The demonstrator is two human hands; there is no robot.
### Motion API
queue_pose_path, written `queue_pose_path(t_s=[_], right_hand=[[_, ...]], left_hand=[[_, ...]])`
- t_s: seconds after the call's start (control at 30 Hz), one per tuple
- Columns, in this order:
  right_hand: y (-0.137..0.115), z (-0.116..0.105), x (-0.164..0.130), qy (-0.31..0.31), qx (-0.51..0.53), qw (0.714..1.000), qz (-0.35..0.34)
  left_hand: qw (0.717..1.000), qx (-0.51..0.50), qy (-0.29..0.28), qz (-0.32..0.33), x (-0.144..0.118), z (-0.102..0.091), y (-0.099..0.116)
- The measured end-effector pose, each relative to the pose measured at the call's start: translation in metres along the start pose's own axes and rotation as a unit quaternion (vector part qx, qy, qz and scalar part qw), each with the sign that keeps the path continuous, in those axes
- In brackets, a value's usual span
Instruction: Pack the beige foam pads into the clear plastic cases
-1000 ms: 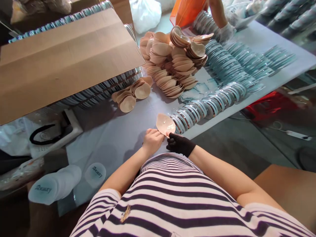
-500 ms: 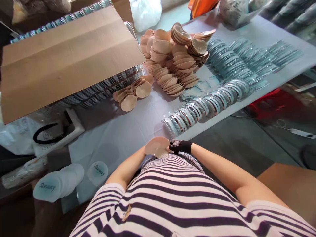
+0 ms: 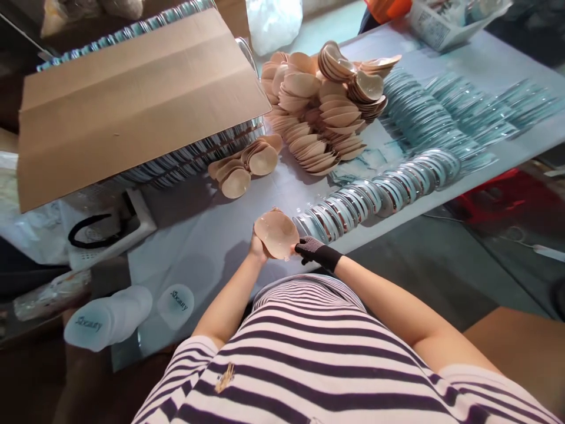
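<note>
Beige round pad [image 3: 276, 234], shallow and cup-shaped with a glossy hollow face, is held up in front of our striped shirt [image 3: 309, 347], above the near edge of the tabletop [image 3: 198, 235]. Our bare left hand [image 3: 257, 247] grips it from below and behind, mostly hidden by the pad. Our right hand [image 3: 311, 249], in a dark knit glove, pinches the pad's right edge with its fingertips. Both hands are closed on it.

Half a second ago the pad sat lower, close against our shirt, with its face turned more flat toward us. A full second ago it was tilted edge-up between the two hands. Now it has risen and its hollow side faces the camera. We judge that the pad is being turned over and looked at, or its film worked at the edge, rather than set down.

Just beside the right hand, a leaning row of clear round lids [image 3: 379, 191] runs away across the tabletop. Farther off lie a small fan of pads [image 3: 245, 168] and a big heap of pads [image 3: 326, 112]. A cardboard flap [image 3: 136, 100] covers stacked lids on the left. Two white cylinders [image 3: 110, 318] printed with a word lie at the near left.
</note>
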State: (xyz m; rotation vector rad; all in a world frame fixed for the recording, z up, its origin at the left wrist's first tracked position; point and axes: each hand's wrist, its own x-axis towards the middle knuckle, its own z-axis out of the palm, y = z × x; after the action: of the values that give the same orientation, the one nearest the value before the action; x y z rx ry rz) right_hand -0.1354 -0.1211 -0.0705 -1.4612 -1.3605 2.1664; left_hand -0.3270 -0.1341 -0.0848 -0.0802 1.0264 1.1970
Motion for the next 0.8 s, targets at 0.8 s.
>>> queue_pose_path(t_s=[0.8], right_hand=[[-0.114, 0.037, 0.184, -0.352, -0.59, 0.694, -0.214]], left_hand=[[0.879, -0.15, 0.452, -0.028, -0.056, -0.021, -0.042]])
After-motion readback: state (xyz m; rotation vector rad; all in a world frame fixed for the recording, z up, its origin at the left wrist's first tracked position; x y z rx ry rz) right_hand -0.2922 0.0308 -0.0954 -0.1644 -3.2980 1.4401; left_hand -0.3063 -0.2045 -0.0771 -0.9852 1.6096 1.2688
